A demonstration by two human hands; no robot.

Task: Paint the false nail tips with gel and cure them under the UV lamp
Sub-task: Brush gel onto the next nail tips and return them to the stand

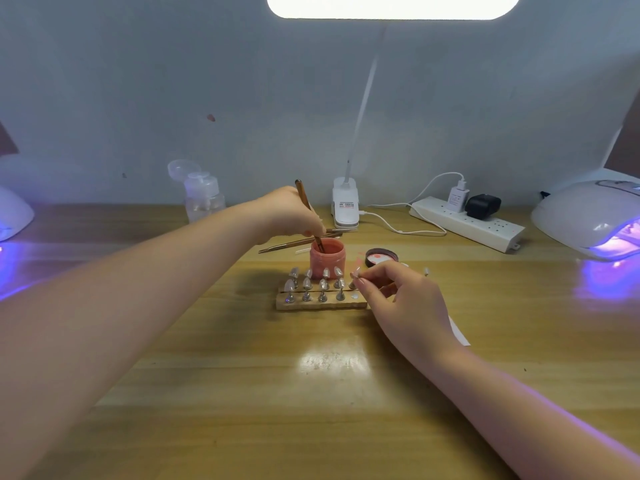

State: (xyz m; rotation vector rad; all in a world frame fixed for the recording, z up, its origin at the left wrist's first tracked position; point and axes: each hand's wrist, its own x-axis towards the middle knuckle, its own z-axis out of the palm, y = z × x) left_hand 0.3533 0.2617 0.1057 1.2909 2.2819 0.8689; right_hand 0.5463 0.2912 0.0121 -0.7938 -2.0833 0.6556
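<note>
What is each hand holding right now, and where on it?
Left hand grips the brush mid-handle, tip in the gel jar. Right hand pinches a nail tip on its stand; exact hold unclear.

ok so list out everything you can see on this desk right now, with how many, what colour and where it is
gel jar: one, pink, open, centre, behind the holder
jar lid: one, dark with pink inside, right of the jar
brush: one, brown, tip in the jar
nail tip holder: one, wooden, centre, rows of pale tips on stands
nail tip: one, pale pink, pinched at the holder's right end
spare tools: two or so, brown, left behind the jar
pump bottle: one, clear, back left
clip lamp: one, white, back centre
power strip: one, white, back right
UV lamps: two, white, glowing purple, far left and far right
table: one, wooden
left hand: grips the brush
right hand: pinches the nail tip
</note>
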